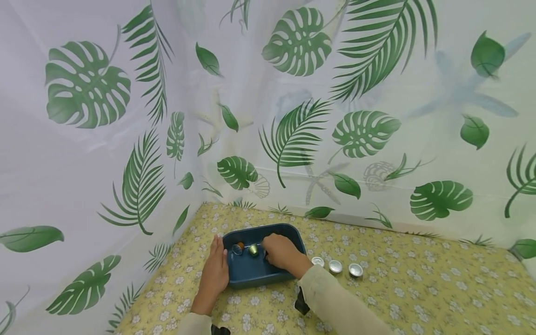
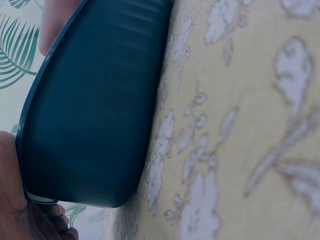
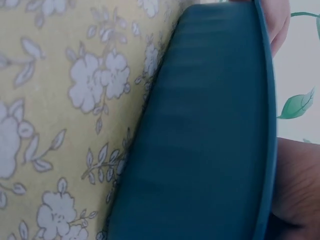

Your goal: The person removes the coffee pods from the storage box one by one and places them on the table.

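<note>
A dark blue rectangular tray [image 1: 247, 281] stands on the flowered cloth in the head view. Inside it lie a green coffee capsule [image 1: 253, 250] and, left of that, an orange capsule [image 1: 240, 245] with a round clear-looking rim facing forward. My left hand [image 1: 217, 266] lies along the tray's left side, fingers straight and touching its rim. Over the near wall my right hand [image 1: 281, 251] reaches into the tray's right half, fingers bent downward. Its fingertips are hidden, and I cannot tell whether they hold a capsule. Both wrist views mostly show the tray's outer wall [image 2: 95, 110].
Three silver-topped round capsules stand in a row right of the tray, the farthest right capsule [image 1: 355, 270] beyond the right forearm. Yellow flowered cloth [image 1: 418, 288] covers the surface. Leaf-printed white curtains [image 1: 259, 139] enclose the back and left.
</note>
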Motion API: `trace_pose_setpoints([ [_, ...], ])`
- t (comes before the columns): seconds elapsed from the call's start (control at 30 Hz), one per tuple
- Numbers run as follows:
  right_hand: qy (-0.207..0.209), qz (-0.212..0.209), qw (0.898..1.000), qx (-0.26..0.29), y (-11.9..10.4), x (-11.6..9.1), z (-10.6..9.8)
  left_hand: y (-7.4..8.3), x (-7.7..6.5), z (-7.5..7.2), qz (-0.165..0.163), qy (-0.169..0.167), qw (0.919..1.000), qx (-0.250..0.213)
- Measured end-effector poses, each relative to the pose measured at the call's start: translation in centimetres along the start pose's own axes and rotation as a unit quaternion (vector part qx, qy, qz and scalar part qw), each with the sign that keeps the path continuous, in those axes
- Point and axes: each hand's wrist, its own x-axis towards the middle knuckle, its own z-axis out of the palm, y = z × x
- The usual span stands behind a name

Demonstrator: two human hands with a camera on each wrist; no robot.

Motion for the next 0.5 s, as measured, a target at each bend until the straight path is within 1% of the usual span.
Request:
trace_pose_setpoints([
  [0.2, 0.017, 0.001, 1.0, 0.025, -0.4, -0.4, -0.7, 0.0, 0.1, 0.2, -0.004, 0.004, 1.0, -0.005],
  [0.4, 0.025, 0.001, 0.999, 0.029, -0.8, -1.3, -1.5, -0.1, 0.3, 0.5, -0.007, 0.005, 1.0, -0.002],
  [0.5, 0.038, -0.001, 0.999, 0.029, -0.9, -1.8, -1.7, -0.1, 0.3, 0.4, -0.004, 0.004, 1.0, 0.0],
])
